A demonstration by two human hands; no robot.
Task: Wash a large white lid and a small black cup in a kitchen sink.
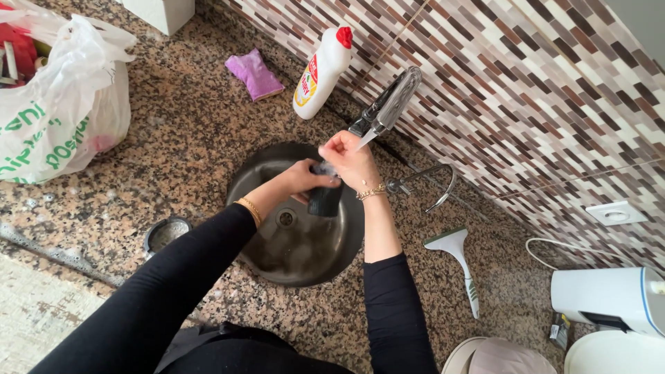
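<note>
Fingers of your right hand [352, 161] are curled shut around the top of one dark cup [324, 198], while your left hand [305, 176] closes on its side from the other direction, fingertips pressed against it. The cup sits tilted between both hands, above the one round steel sink [277, 256], under the spout of the one chrome tap [390, 104]; a thin stream of water runs onto your right hand. You wear two gold bracelets, one on each wrist, and black sleeves on both arms.

Behind the sink, against the tiled wall, stands one white detergent bottle [323, 70] with a red cap, and near it lies one purple sponge [254, 73]. A second, thinner curved spout [431, 183] rises just beside your right wrist. To the right of the sink lies one white squeegee [458, 263] on the granite counter [173, 138]. Left of the sink sits one small round metal strainer [166, 234]. At the far left corner stands one white plastic bag [59, 104] with green print, stuffed full. One white appliance [609, 298] rests at the right edge, below one wall socket [616, 213].
</note>
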